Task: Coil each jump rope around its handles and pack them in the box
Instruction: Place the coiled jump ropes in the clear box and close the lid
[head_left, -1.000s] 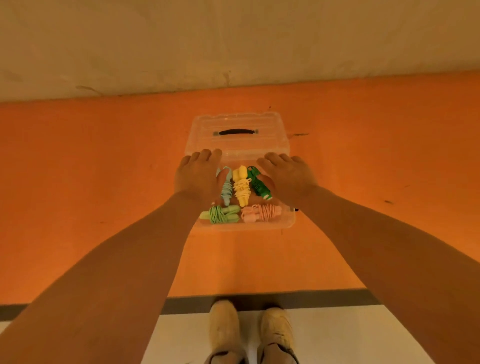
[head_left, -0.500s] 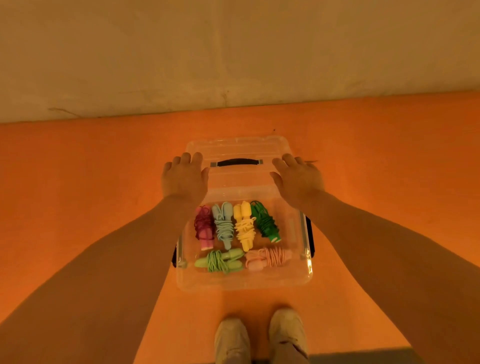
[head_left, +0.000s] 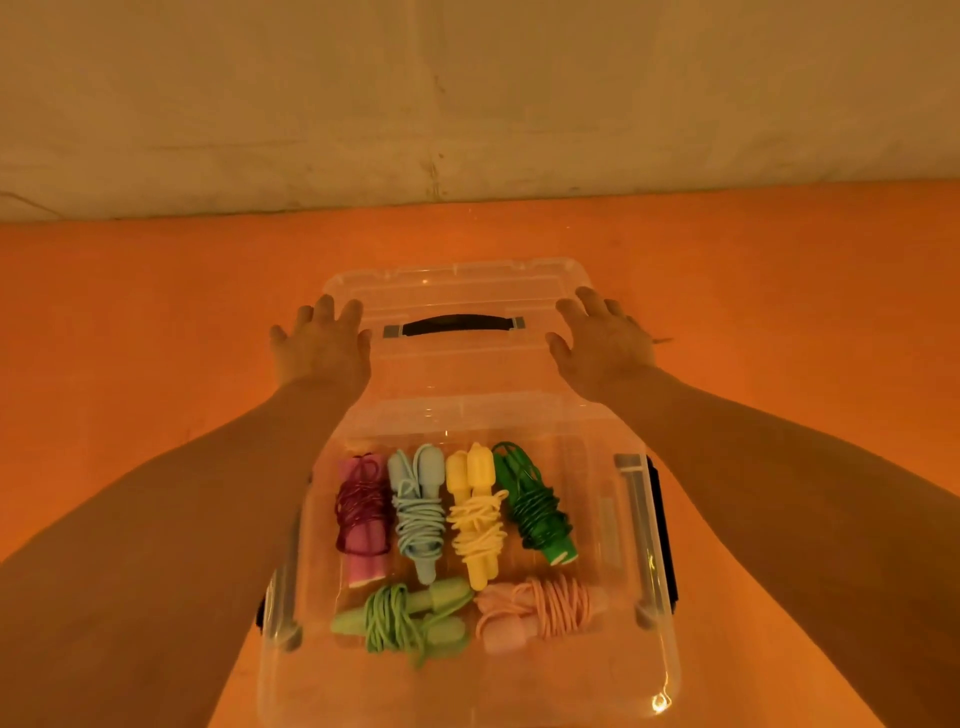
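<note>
A clear plastic box (head_left: 670, 670) sits on the orange surface just below me. Inside lie several coiled jump ropes: a pink-purple one (head_left: 361, 512), a light blue one (head_left: 420, 512), a yellow one (head_left: 475, 512), a dark green one (head_left: 535, 501), a light green one (head_left: 397, 616) and a peach one (head_left: 545, 605). Beyond the box lies its clear lid (head_left: 457, 291) with a black carry handle (head_left: 454, 325). My left hand (head_left: 322, 345) touches the lid's left edge with fingers spread. My right hand (head_left: 602, 343) touches its right edge the same way.
The orange surface (head_left: 130, 338) stretches to both sides and ends at a pale wall (head_left: 467, 104) behind the lid. Black latches (head_left: 665, 535) hang on the box's two short sides.
My hands left the box and reached forward to the lid's two sides. The view came closer, so box and lid look larger and my shoes dropped out of sight.
</note>
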